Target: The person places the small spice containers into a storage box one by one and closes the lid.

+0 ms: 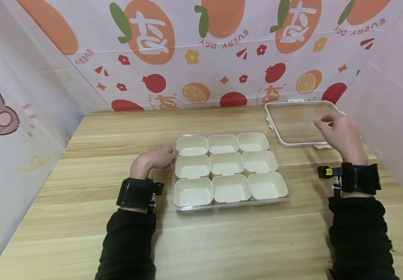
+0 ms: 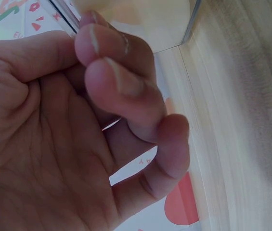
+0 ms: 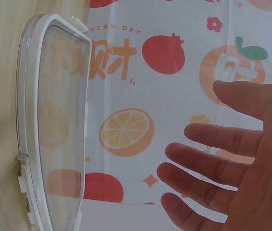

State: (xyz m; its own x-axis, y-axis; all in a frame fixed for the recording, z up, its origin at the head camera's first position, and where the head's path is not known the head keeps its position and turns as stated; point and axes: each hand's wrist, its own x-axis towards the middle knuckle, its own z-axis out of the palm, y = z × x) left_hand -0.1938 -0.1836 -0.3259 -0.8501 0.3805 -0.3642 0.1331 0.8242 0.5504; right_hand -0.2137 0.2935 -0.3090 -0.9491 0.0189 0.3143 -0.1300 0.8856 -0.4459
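A clear plastic box (image 1: 201, 209) holds several cream-coloured square cups (image 1: 226, 163) in rows, and their insides show nothing in them. At the box's left side my left hand (image 1: 157, 156) curls its fingers, with thumb and fingertips at the upper left edge. In the left wrist view, the box wall (image 2: 64, 15) runs in between thumb and fingers, which seem to pinch it. My right hand (image 1: 341, 134) hovers over a clear lid (image 1: 299, 118) with a white frame and clips. Its fingers (image 3: 203, 161) are spread, relaxed and apart from the lid.
The wooden table (image 1: 243, 241) carries the box in the middle and the lid at the back right. A fruit-printed cloth (image 1: 194, 58) hangs behind it, and pale cloth walls (image 1: 390, 85) close off both sides.
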